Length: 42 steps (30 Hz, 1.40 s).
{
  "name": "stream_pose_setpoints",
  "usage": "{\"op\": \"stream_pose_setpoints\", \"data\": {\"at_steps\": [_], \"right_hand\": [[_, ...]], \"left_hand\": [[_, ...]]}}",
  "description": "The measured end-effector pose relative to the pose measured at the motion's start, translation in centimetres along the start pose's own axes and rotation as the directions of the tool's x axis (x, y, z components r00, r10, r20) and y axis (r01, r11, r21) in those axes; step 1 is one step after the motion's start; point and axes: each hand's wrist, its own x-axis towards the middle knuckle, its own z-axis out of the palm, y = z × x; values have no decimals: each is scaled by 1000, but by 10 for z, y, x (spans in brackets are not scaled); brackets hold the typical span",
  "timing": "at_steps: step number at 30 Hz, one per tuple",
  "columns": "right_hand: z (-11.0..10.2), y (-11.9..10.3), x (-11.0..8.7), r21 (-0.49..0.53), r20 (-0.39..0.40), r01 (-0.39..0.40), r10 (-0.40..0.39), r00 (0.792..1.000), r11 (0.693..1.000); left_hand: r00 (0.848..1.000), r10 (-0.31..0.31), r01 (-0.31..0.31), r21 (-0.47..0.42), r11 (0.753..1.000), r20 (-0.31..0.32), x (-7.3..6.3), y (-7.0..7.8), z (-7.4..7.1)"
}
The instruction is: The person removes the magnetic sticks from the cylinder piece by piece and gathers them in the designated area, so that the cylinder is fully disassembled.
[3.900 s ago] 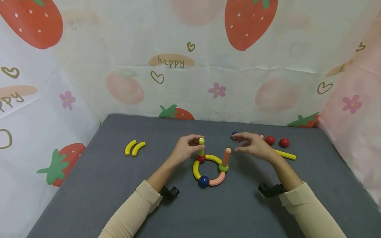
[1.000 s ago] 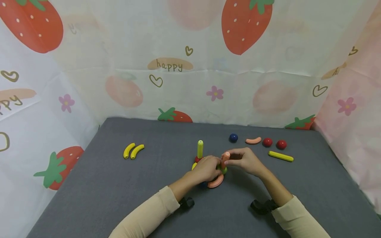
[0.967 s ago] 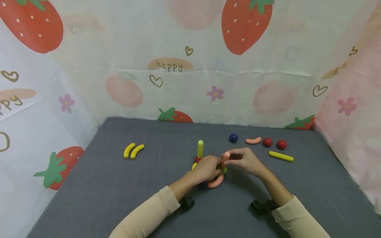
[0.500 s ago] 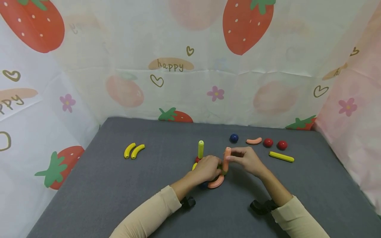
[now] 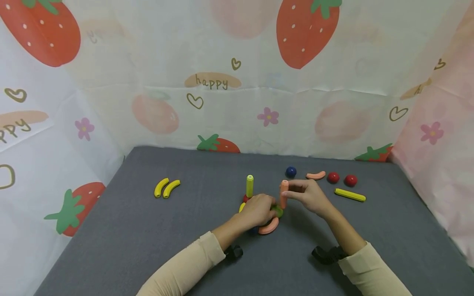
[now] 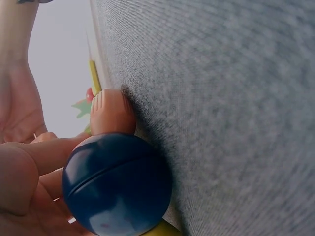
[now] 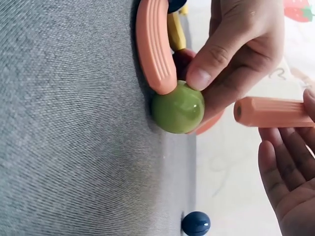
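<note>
In the head view my left hand [image 5: 257,209] reaches over a ring of balls and curved sticks, its fingers pinching the green ball [image 7: 178,109]. A straight orange rod [image 5: 284,194] is held upright in my right hand [image 5: 310,198]; the right wrist view shows a gap between its end and the green ball. A curved orange stick [image 7: 156,49] joins the green ball to a blue ball [image 6: 118,184]. At the ring's far side a yellow-green rod [image 5: 249,186] stands on a red ball [image 5: 245,199]. My left hand hides much of the ring.
Two curved yellow sticks [image 5: 166,188] lie on the left of the grey table [image 5: 200,172]. Toward the back right are a blue ball [image 5: 291,172], a curved orange stick [image 5: 316,175], two red balls [image 5: 341,179] and a straight yellow rod [image 5: 349,195].
My left hand has gone from the yellow-green rod to the green ball. My right hand has come to the orange rod, tilted it and pulled it up off the green ball.
</note>
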Motion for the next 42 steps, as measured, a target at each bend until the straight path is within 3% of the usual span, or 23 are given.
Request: {"op": "stream_pose_setpoints", "data": {"at_steps": [4, 9, 15, 19, 23, 27, 31, 36, 42], "right_hand": [[-3, -2, 1, -28, -29, 15, -16, 999, 999], [-7, -4, -1, -89, -122, 5, -16, 992, 996], [-17, -5, -8, -140, -235, -80, 46, 971, 987], [-28, -4, -11, -176, -253, -137, 90, 963, 975], [-41, 1, -16, -277, -238, -153, 87, 967, 948], [-53, 10, -25, -436, -216, -167, 77, 973, 884], [-66, 23, -32, -601, -169, -174, 89, 982, 780], [-81, 36, -40, -724, -114, -186, 151, 982, 665], [-94, 43, -49, -783, -89, -208, 226, 970, 586]], "left_hand": [[1000, 7, -7, 6, 1000, -8, 0, 0, 0], [1000, 14, -14, 9, 1000, -15, 0, -1, 0], [999, 33, -33, 18, 999, -27, 0, -1, 1], [999, 36, -35, 18, 999, -25, -1, -2, 1], [999, 32, -32, 20, 999, -16, -2, -1, 0], [999, 31, -30, 31, 999, -13, -2, -1, 0], [999, 34, -34, 28, 999, -16, -2, -2, 1], [999, 37, -37, 21, 999, -16, -2, -2, 3], [999, 37, -37, 17, 999, -10, -2, -2, 2]]}}
